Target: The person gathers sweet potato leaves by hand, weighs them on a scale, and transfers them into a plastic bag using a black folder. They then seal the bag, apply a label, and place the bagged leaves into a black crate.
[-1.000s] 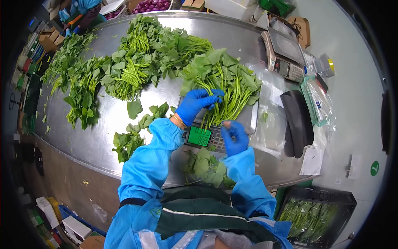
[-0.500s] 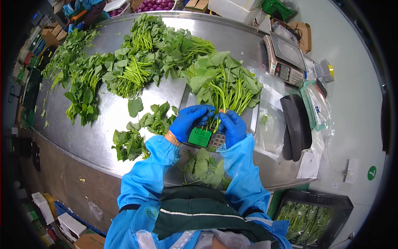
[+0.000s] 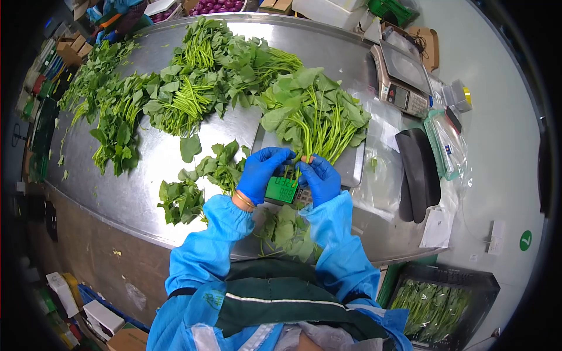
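A bunch of leafy greens (image 3: 313, 114), with broad leaves and long pale-green stems, lies on the metal plate of a weighing scale (image 3: 355, 167). At its near end, my blue-gloved right hand (image 3: 321, 182) pinches several stem ends between thumb and fingers. My left hand (image 3: 259, 175), gloved in blue too, is closed with its fingertips against the same stems; its exact hold is partly hidden. Below the hands glows the scale's green display (image 3: 282, 189), its keypad partly covered by the right hand. Loose leaves (image 3: 287, 234) lie between my forearms.
Piles of greens (image 3: 190, 99) cover the table's left and far side, with smaller sprigs (image 3: 181, 202) nearer. On the right are a second scale (image 3: 401, 82), plastic bags (image 3: 380, 181) and a black curved object (image 3: 418, 175). A black crate (image 3: 445, 304) holds packed greens. Another person (image 3: 117, 17) works far left.
My hands have shifted slightly left, the right one more, and the pinched stems have moved with them. The bunch stays on the scale; the view has shifted a little.
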`<state>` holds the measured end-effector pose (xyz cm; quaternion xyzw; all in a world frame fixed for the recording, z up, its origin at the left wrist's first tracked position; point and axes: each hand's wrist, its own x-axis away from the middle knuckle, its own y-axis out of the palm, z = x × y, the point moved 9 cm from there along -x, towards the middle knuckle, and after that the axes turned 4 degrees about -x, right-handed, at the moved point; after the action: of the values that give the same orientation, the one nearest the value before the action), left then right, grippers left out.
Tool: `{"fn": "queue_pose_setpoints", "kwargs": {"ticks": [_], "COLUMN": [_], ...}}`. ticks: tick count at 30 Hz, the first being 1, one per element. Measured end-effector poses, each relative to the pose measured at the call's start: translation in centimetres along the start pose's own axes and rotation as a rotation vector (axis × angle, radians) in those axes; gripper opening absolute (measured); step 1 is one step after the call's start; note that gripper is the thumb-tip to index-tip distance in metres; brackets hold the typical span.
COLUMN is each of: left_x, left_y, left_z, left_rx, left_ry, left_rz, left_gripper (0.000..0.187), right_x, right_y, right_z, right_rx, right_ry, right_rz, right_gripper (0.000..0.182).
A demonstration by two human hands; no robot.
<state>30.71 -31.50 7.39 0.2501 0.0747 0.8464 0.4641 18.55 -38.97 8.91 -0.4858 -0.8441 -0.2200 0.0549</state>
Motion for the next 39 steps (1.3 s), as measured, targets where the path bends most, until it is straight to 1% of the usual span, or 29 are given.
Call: {"fn": "queue_pose_setpoints", "kwargs": {"ticks": [1,2,4,5,6,8,9,11,12,14,18,21,22,24,26,28,29,31,32,34,39], "left_x": [0.2,0.5,1.8,1.7,1.7,1.5,1.5,1.7,2.0,2.8,2.3,0.7,0.4,-0.1,-0.3,-0.7,-0.8,-0.7,-0.6,-0.5,-0.4], "left_y": [-0.3,-0.2,1.9,1.8,1.7,0.6,0.3,-1.4,-1.5,-0.9,-0.3,-2.3,-2.3,-2.4,-2.1,-0.7,-0.6,0.4,0.5,0.3,-0.2], "left_z": [-0.4,-0.7,-1.5,-2.2,-2.6,-2.7,-3.1,-3.8,-3.6,-3.5,-1.7,-0.9,-0.4,1.2,2.0,1.8,1.6,1.2,1.0,-0.1,-0.9], "left_rx": [-0.080,-0.082,0.019,0.100,0.100,0.269,0.270,0.345,0.343,0.331,0.278,0.283,0.284,0.280,0.278,0.279,0.280,0.366,0.367,0.459,0.486], "left_ry": [-0.010,-0.012,-0.105,-0.112,-0.111,-0.045,-0.045,-0.068,-0.071,-0.131,-0.085,0.013,0.014,0.093,0.089,0.052,0.051,0.072,0.069,-0.002,-0.007], "left_rz": [0.022,0.019,-0.185,-0.168,-0.167,-0.085,-0.086,-0.005,-0.007,-0.074,-0.070,0.099,0.100,0.108,0.118,-0.061,-0.061,-0.148,-0.148,-0.106,-0.104], "left_gripper": [0.024,0.024,0.027,0.028,0.028,0.028,0.028,0.027,0.027,0.029,0.032,0.043,0.043,0.047,0.046,0.045,0.045,0.041,0.041,0.043,0.043], "right_x": [-0.1,-0.2,-0.3,-0.2,-0.2,0.0,0.2,0.3,0.3,0.2,0.3,0.8,0.8,0.9,1.0,1.1,1.2,1.3,1.2,1.1,1.0], "right_y": [0.0,0.0,0.2,0.2,0.4,0.6,0.8,0.8,1.0,0.9,1.7,1.9,1.8,1.6,1.8,2.1,2.2,2.2,2.2,2.1,2.2], "right_z": [-0.1,0.0,0.0,0.1,0.0,-0.1,-0.6,-1.3,-1.6,-1.2,-0.3,-0.4,-0.2,0.0,0.2,0.5,0.4,0.3,0.3,0.4,0.6], "right_rx": [0.016,0.014,0.014,0.014,0.003,-0.007,-0.031,-0.056,-0.036,-0.018,-0.025,-0.041,-0.062,-0.064,-0.065,-0.088,-0.088,-0.084,-0.084,-0.091,-0.086], "right_ry": [0.007,0.006,-0.028,-0.027,-0.042,-0.058,-0.073,-0.089,-0.089,-0.085,-0.072,-0.047,-0.021,-0.006,0.009,0.045,0.046,0.052,0.054,0.055,0.069], "right_rz": [-0.003,0.000,-0.020,-0.021,-0.015,-0.009,0.001,0.013,0.004,-0.003,-0.083,-0.088,-0.070,-0.092,-0.115,-0.122,-0.121,-0.091,-0.088,-0.099,-0.108], "right_gripper": [0.023,0.023,0.021,0.021,0.021,0.021,0.022,0.022,0.022,0.023,0.022,0.021,0.020,0.021,0.021,0.021,0.021,0.020,0.020,0.021,0.021]}}
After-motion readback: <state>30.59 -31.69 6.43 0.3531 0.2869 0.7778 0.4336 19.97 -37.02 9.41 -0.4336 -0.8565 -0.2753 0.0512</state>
